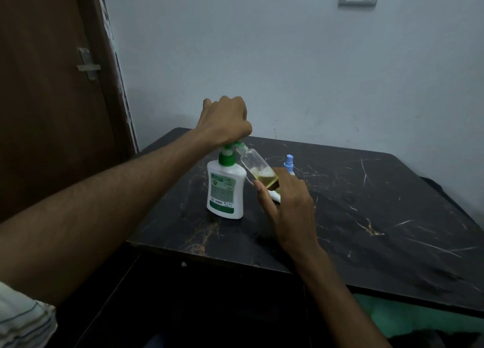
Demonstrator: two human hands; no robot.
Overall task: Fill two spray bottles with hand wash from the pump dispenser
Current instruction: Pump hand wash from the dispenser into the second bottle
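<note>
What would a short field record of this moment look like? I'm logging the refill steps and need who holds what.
left hand: fist presses down on the green pump head of the dispenser
right hand: holds the clear bottle tilted, its mouth at the pump spout
clear bottle fill: yellowish liquid in its lower part, the rest unfilled
dispenser: upright on the table
blue sprayer: behind the right hand, what it sits on is hidden

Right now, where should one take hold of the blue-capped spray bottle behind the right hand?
Grip the blue-capped spray bottle at its cap and neck, coming from above: it stands upright, only that top part shows, and the right hand covers its body from the front.
</note>
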